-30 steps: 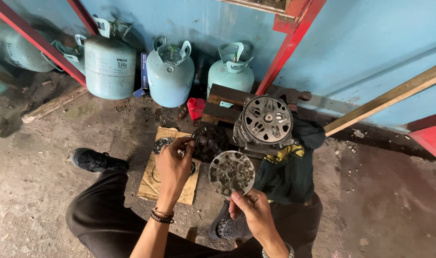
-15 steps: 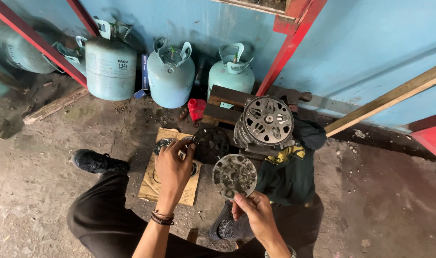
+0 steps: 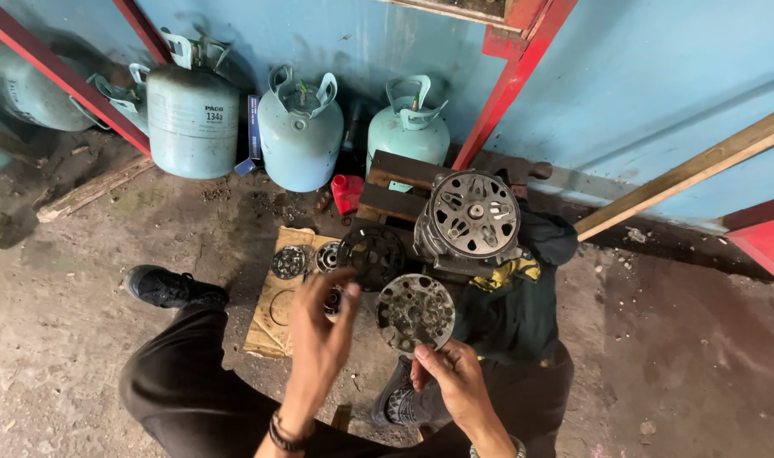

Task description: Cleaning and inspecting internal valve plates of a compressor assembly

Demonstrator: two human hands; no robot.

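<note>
Disc (image 3: 415, 311) gripped by right hand (image 3: 457, 386); left hand (image 3: 319, 326) open, maybe empty; dirty concrete floor (image 3: 64, 339).

The right hand (image 3: 457, 383) pinches a round metal plate (image 3: 415, 311); the left hand (image 3: 319, 331) hovers open beside it.

Pale blue-green metal gas cylinders: 4 – 1 (image 3: 192, 119), 1 (image 3: 300, 136), 1 (image 3: 408, 127), 1 partly cut off at left edge (image 3: 22, 89).
Round perforated metal discs: 3 – grey held disc (image 3: 415, 311), dark disc (image 3: 372, 254), small disc on cardboard (image 3: 288, 262).
Large round ribbed metal housing: 1 (image 3: 472, 214).
Black shoes: 2 (image 3: 171, 287) (image 3: 395, 399).
Bare hands: 2 (image 3: 319, 326) (image 3: 455, 386).
Small red plastic container: 1 (image 3: 346, 192).
</note>
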